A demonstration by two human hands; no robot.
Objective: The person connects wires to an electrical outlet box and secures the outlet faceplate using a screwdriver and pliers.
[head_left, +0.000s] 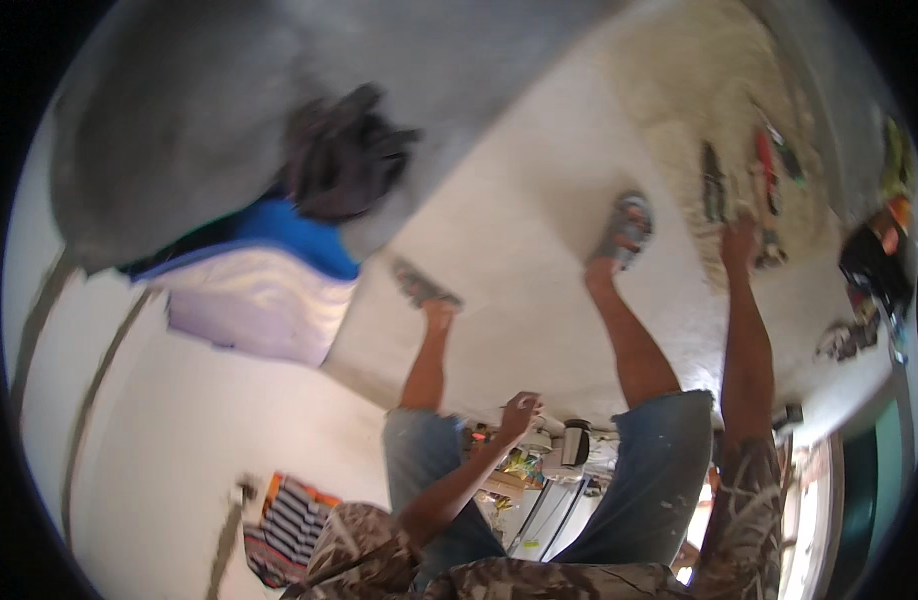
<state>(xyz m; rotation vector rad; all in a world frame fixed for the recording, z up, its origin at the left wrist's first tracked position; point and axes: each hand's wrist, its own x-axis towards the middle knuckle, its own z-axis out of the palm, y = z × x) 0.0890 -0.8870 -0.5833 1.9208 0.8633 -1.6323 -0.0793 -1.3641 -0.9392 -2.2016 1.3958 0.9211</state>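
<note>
We have our right hand (pixel 739 240) down low, reaching past our right foot (pixel 629 228) to a sandy-coloured patch (pixel 669 90) on the floor. A thin dark tool (pixel 714 182) lies there, just to the left of that hand's fingers, and a red tool (pixel 766 165) lies just to the right and a bit farther off. A small dark thing (pixel 772 250) sits close by, to the right of the hand. We can't tell if the right fingers pinch anything or only touch the patch — they are too small and blurry. Our left hand (pixel 522 405) is up between our knees, well apart from the tools, with its fingers bent in; we can't tell if something little is in it. How far along are we? It looks like an early bit, or a stop in the middle. The reach is done — the right hand is next to the tools. The two tools lie loose, so lifting one and using it looks like what is left, but we see no finished piece to judge by.
</note>
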